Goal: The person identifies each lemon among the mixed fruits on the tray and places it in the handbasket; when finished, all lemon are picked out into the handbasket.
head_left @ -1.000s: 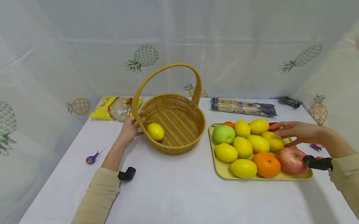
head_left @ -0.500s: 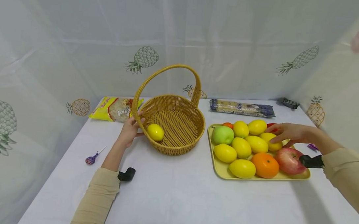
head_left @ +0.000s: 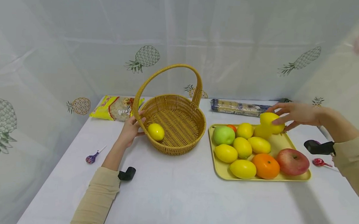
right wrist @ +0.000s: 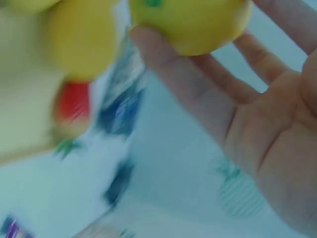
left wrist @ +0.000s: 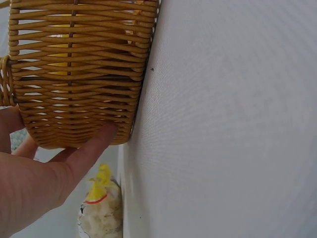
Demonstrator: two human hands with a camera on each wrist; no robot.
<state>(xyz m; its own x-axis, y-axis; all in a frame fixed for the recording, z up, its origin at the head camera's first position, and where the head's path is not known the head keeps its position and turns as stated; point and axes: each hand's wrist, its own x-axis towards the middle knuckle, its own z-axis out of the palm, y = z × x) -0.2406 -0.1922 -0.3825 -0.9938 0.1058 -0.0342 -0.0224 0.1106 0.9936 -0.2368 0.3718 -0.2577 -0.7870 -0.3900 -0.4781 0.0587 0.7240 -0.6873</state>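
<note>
My left hand (head_left: 129, 129) holds the side of the wicker basket (head_left: 196, 139) near the handle base; in the left wrist view the thumb (left wrist: 94, 151) presses the woven outer wall. Inside the basket, one lemon (head_left: 156, 132) lies at the left. My right hand (head_left: 305, 114) grips another lemon (head_left: 266, 119) above the back right of the yellow tray (head_left: 224, 174). In the right wrist view, fingers reach round that lemon (right wrist: 193, 22). The tray carries several lemons (head_left: 243, 169), a green apple (head_left: 224, 135), an orange (head_left: 266, 166) and a red apple (head_left: 292, 161).
A yellow snack bag (head_left: 115, 108) lies left behind the basket. At the back right is a long blue-ended packet (head_left: 239, 107), partly behind my right hand. A purple lollipop (head_left: 91, 158) lies left, a red lollipop (head_left: 320, 162) right of the tray.
My right hand has taken a lemon from the back right of the tray and raised it. A neighbouring lemon appears blurred and shifted. The left hand and basket stay put.
</note>
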